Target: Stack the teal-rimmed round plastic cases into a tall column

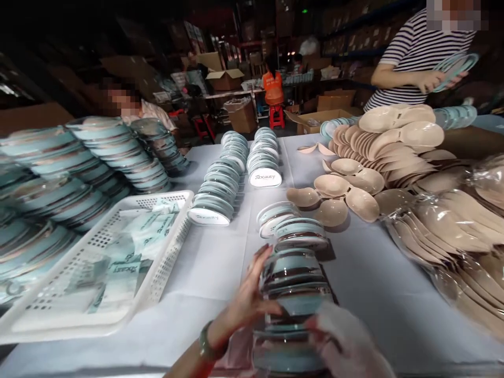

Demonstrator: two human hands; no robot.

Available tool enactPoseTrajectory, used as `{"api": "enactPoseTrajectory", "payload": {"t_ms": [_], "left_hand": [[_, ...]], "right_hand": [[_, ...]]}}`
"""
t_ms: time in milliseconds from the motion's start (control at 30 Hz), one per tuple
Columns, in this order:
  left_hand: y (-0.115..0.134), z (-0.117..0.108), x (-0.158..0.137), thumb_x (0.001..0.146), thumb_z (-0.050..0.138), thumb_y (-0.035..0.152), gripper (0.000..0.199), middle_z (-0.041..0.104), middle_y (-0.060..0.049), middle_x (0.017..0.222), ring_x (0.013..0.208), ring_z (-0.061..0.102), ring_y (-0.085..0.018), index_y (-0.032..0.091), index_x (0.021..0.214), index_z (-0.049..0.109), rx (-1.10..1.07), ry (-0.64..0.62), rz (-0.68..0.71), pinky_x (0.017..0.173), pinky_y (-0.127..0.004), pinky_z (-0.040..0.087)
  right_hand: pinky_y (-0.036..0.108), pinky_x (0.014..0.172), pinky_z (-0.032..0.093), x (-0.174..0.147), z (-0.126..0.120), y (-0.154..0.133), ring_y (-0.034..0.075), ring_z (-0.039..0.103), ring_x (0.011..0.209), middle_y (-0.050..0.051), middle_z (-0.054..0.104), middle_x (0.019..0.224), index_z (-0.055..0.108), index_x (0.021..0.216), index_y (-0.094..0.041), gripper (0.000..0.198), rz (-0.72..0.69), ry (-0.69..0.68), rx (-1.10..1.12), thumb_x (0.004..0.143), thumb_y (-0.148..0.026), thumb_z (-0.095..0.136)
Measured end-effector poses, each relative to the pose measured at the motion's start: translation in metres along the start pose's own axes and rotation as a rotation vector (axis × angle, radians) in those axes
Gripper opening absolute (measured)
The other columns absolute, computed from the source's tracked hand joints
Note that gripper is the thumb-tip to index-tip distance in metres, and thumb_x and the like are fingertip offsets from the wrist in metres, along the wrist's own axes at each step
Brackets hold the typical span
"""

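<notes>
So there's this row of round light-blue cases [293, 283] lying on the white tablecloth, stacked face to face like a toppled roll of coins. The row runs away from the camera, its far cases leaning and fanning apart. Clear shiny rims, pale teal faces, near end pretty blurry.

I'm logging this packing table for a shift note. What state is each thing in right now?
Row of packed cases: lying on its side, pressed between both hands.
Left hand: flat against the row's left side.
Right hand: blurred, at the row's near end.
White basket: holding printed sachets.
Beige cups: loose, piled on the cloth.
Bagged cups: sealed in clear plastic.
</notes>
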State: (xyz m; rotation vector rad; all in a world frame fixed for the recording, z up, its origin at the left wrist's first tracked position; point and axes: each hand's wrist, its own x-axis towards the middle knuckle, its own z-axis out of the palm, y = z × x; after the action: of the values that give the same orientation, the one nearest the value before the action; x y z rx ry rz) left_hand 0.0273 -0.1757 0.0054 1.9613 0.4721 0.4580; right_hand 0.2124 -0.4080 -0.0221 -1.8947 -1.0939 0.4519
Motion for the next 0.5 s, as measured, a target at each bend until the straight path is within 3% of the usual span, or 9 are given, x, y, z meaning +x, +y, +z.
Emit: {"api": "enactPoseTrajectory", "payload": {"t_ms": [67, 100, 167, 200, 267, 300, 400, 500], "left_hand": [[-0.024, 0.011, -0.046, 0.056, 0.097, 0.05, 0.124, 0.022, -0.017, 0.169, 0.157, 0.019, -0.046, 0.03, 0.159, 0.032, 0.035, 0.044, 0.068, 0.126, -0.057, 0.031], [-0.034, 0.02, -0.067, 0.052, 0.097, 0.052, 0.123, 0.026, -0.017, 0.166, 0.155, 0.022, -0.048, 0.031, 0.156, 0.036, 0.03, 0.038, 0.076, 0.122, -0.057, 0.037], [-0.05, 0.042, -0.098, 0.057, 0.092, 0.056, 0.107, 0.043, -0.018, 0.151, 0.144, 0.043, -0.046, 0.028, 0.148, 0.042, -0.014, 0.105, 0.018, 0.111, -0.053, 0.05], [-0.055, 0.053, -0.107, 0.061, 0.089, 0.056, 0.099, 0.051, -0.016, 0.143, 0.134, 0.053, -0.042, 0.027, 0.143, 0.042, -0.039, 0.145, -0.055, 0.105, -0.049, 0.054], [-0.055, 0.072, -0.114, 0.065, 0.087, 0.053, 0.089, 0.059, -0.012, 0.13, 0.113, 0.064, -0.032, 0.027, 0.137, 0.039, -0.08, 0.184, -0.221, 0.095, -0.041, 0.057], [-0.052, 0.079, -0.113, 0.065, 0.088, 0.05, 0.088, 0.062, -0.01, 0.126, 0.107, 0.065, -0.029, 0.028, 0.134, 0.038, -0.101, 0.186, -0.273, 0.092, -0.038, 0.057], [-0.043, 0.086, -0.107, 0.061, 0.09, 0.045, 0.088, 0.065, -0.007, 0.119, 0.102, 0.066, -0.026, 0.027, 0.13, 0.039, -0.12, 0.163, -0.295, 0.091, -0.034, 0.055], [-0.04, 0.083, -0.107, 0.064, 0.088, 0.04, 0.082, 0.066, -0.008, 0.116, 0.104, 0.065, -0.027, 0.025, 0.131, 0.044, -0.044, 0.177, -0.285, 0.092, -0.037, 0.055]], "right_hand": [[0.023, 0.072, 0.061, -0.008, -0.01, 0.013, 0.017, 0.071, 0.078, 0.006, 0.073, 0.085, 0.074, 0.093, -0.018, 0.054, 0.092, -0.12, 0.041, 0.1, -0.061, 0.044], [0.023, 0.077, 0.061, -0.013, -0.013, 0.02, 0.018, 0.073, 0.085, 0.008, 0.075, 0.09, 0.073, 0.096, -0.018, 0.052, 0.157, -0.202, 0.092, 0.1, -0.061, 0.044], [0.028, 0.098, 0.058, -0.023, -0.013, 0.029, 0.024, 0.071, 0.112, 0.015, 0.073, 0.116, 0.068, 0.116, -0.017, 0.061, 0.265, -0.344, 0.23, 0.097, -0.069, 0.044], [0.032, 0.111, 0.051, -0.026, -0.009, 0.031, 0.027, 0.062, 0.129, 0.019, 0.066, 0.133, 0.061, 0.13, -0.015, 0.071, 0.288, -0.381, 0.298, 0.095, -0.074, 0.042], [0.039, 0.126, 0.033, -0.028, 0.001, 0.029, 0.028, 0.044, 0.148, 0.025, 0.045, 0.155, 0.043, 0.148, -0.012, 0.089, 0.285, -0.403, 0.387, 0.092, -0.081, 0.04], [0.04, 0.127, 0.03, -0.026, 0.006, 0.026, 0.028, 0.041, 0.15, 0.025, 0.041, 0.158, 0.039, 0.151, -0.012, 0.092, 0.287, -0.386, 0.41, 0.091, -0.082, 0.041], [0.041, 0.125, 0.036, -0.02, 0.012, 0.021, 0.028, 0.044, 0.147, 0.024, 0.044, 0.155, 0.039, 0.147, -0.015, 0.082, 0.306, -0.358, 0.42, 0.091, -0.075, 0.049], [0.04, 0.12, 0.043, -0.015, -0.001, 0.02, 0.028, 0.055, 0.136, 0.022, 0.053, 0.145, 0.039, 0.139, -0.016, 0.072, 0.299, -0.35, 0.367, 0.088, -0.064, 0.055]]}}
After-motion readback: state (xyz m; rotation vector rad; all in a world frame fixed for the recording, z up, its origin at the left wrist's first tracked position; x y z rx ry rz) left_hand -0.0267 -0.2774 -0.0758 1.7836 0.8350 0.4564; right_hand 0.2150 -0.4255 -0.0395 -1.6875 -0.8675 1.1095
